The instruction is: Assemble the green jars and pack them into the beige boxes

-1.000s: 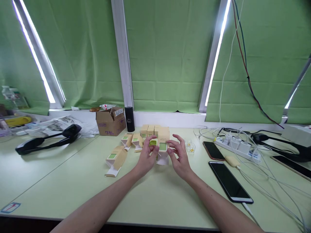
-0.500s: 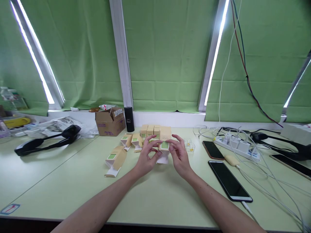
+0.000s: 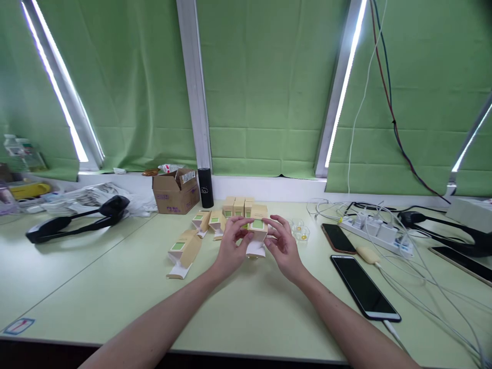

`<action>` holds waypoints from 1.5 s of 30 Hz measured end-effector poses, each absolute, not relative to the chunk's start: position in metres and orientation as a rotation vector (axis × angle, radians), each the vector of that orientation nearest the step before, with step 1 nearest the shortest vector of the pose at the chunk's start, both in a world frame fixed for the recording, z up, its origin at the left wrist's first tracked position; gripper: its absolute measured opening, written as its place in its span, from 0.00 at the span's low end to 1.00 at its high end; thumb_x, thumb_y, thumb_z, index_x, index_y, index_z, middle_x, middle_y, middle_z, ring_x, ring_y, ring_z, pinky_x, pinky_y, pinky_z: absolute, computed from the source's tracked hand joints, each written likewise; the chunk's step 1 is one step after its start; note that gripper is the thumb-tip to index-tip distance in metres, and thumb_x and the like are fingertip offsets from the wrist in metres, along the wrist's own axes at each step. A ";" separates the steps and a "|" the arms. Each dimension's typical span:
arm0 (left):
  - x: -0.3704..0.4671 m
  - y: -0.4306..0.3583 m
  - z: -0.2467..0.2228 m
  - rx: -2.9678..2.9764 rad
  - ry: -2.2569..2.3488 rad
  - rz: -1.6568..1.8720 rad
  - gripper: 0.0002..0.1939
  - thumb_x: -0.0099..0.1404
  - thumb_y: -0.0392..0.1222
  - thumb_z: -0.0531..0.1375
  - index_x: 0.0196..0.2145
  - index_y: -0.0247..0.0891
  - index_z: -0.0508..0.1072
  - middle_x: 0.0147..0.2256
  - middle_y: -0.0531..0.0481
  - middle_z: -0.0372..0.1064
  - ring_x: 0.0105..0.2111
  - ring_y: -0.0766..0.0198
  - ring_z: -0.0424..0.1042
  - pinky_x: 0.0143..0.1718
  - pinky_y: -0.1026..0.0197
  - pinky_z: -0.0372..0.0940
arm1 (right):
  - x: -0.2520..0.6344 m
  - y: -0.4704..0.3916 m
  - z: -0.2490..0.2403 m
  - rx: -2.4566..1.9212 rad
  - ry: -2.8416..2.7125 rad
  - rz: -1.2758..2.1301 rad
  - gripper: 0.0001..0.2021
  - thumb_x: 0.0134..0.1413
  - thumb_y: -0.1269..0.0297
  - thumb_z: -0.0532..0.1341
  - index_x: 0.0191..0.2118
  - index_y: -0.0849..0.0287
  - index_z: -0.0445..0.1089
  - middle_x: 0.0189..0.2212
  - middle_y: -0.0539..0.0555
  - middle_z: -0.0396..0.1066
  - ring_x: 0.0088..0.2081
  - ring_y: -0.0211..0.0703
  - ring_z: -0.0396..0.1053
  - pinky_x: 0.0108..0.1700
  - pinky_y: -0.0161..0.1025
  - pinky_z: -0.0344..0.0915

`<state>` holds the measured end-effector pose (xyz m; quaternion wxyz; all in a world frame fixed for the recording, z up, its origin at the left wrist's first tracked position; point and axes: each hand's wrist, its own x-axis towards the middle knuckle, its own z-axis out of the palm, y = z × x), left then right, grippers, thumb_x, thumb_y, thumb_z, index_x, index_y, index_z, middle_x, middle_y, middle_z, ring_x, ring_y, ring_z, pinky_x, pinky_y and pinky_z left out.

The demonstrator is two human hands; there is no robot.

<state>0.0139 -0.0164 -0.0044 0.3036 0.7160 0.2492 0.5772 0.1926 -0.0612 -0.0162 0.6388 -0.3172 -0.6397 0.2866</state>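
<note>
A small beige box [image 3: 258, 230] with a green label and a white flap hanging toward me is held between my two hands. My left hand [image 3: 233, 246] grips its left side with thumb and fingers. On its right side my right hand [image 3: 283, 247] presses with bent fingers. An unfolded beige carton [image 3: 184, 252] with a green label lies to the left, its white flap out. Two more open cartons [image 3: 200, 222] lie behind it. Several closed boxes [image 3: 239, 206] stand in a row at the back. Clear plastic pieces with yellow centres [image 3: 300, 230] sit right of my right hand.
A cardboard box [image 3: 176, 192] and a black cylinder [image 3: 205, 188] stand at the back. Phones [image 3: 364, 287], a power strip [image 3: 376, 234] and tangled cables lie at the right. A black headset-like frame [image 3: 79, 220] lies at the left.
The held box has tilted and risen slightly, with its white flap now more open to view below. Both hands have stayed around it, with small finger shifts.
</note>
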 end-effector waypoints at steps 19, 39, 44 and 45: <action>0.013 -0.021 -0.008 1.935 0.654 1.424 0.19 0.70 0.45 0.62 0.58 0.46 0.73 0.54 0.44 0.58 0.39 0.65 0.71 0.47 0.54 0.73 | 0.190 -0.050 -0.022 -0.798 -1.350 0.667 0.18 0.63 0.55 0.64 0.57 0.47 0.72 0.60 0.58 0.57 0.38 0.38 0.74 0.45 0.44 0.77; 0.015 -0.025 -0.006 1.787 0.557 1.310 0.32 0.68 0.55 0.64 0.65 0.48 0.64 0.58 0.40 0.60 0.49 0.57 0.69 0.48 0.56 0.71 | 0.191 -0.054 -0.021 -0.749 -1.368 0.680 0.19 0.65 0.52 0.63 0.59 0.44 0.72 0.61 0.58 0.55 0.44 0.41 0.75 0.53 0.49 0.76; 0.015 -0.027 -0.004 1.682 0.557 1.322 0.29 0.68 0.55 0.64 0.62 0.45 0.64 0.53 0.42 0.66 0.47 0.58 0.70 0.44 0.57 0.70 | 0.190 -0.056 -0.022 -0.752 -1.419 0.681 0.21 0.65 0.48 0.62 0.60 0.44 0.71 0.61 0.58 0.55 0.46 0.44 0.75 0.55 0.50 0.75; 0.015 -0.027 -0.003 1.670 0.555 1.318 0.28 0.68 0.54 0.64 0.61 0.44 0.64 0.53 0.42 0.66 0.46 0.58 0.70 0.43 0.58 0.69 | 0.190 -0.056 -0.022 -0.748 -1.422 0.680 0.21 0.65 0.48 0.63 0.60 0.44 0.71 0.61 0.58 0.55 0.46 0.44 0.75 0.56 0.51 0.75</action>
